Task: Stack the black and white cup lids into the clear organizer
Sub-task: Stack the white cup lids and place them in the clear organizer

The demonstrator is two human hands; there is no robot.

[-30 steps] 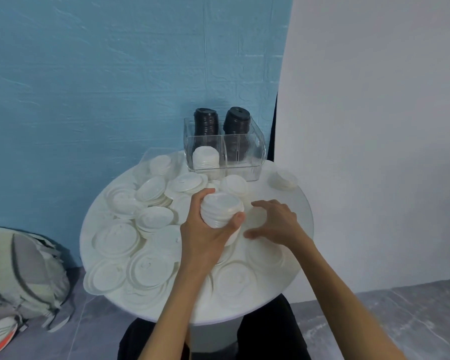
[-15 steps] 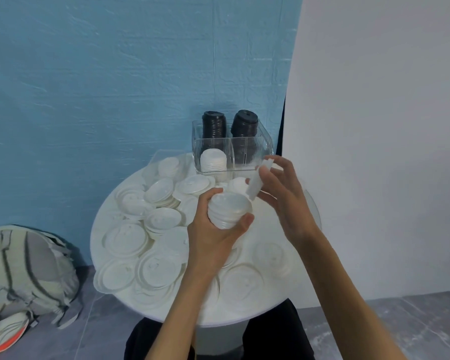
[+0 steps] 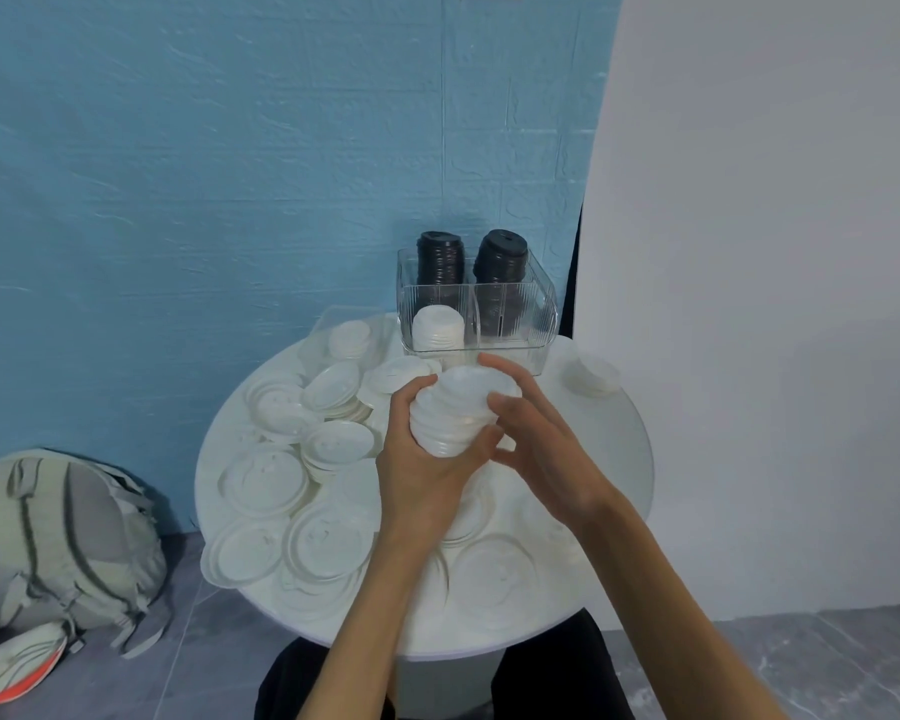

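Presently: white lid stack (image 3: 453,415) gripped by left hand (image 3: 427,459); top lid apparently seated by right hand (image 3: 536,439), fingers curled. Risk: misnested lid toppled onto table (image 3: 609,459).

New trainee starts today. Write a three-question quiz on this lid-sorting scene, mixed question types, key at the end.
1. True or false: the organizer holds two black stacks.
2. Which hand grips the white stack from below? A) left B) right
3. Fill in: the organizer's front right compartment is ____.

Key: 1 true. 2 A: the left hand grips it; the right hand holds the top lid. 3 empty.
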